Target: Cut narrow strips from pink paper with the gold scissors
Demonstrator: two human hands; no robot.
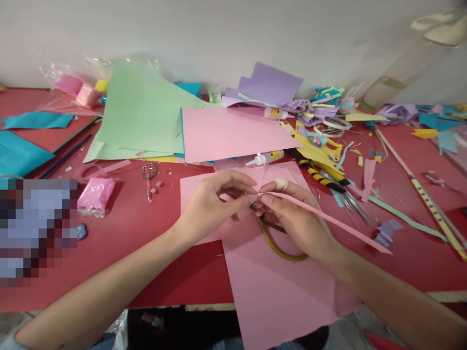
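Left hand (211,206) and right hand (295,221) both pinch one end of the pink strip (357,236) above the pink sheet (277,291); its tail runs off the sheet's right. Risk: uneven pinch likely creases or tears it. Scissors (277,252) on the sheet may snag.

on the worktop (138,233) i count two hands, the left hand (209,204) and the right hand (295,218), and one pink strip (328,221). there are three pink sheets (233,131) (277,291) (189,189), one big green sheet (138,112), one purple sheet (268,82) and two teal sheets (36,120) (18,155). there are two glue bottles (265,158) (275,113). i see one pair of scissors (279,250), one small wire tool (148,171), one long wooden stick (426,194) and one pink packet (95,194). the small paper scraps (328,104) at the far side are too many to count exactly.
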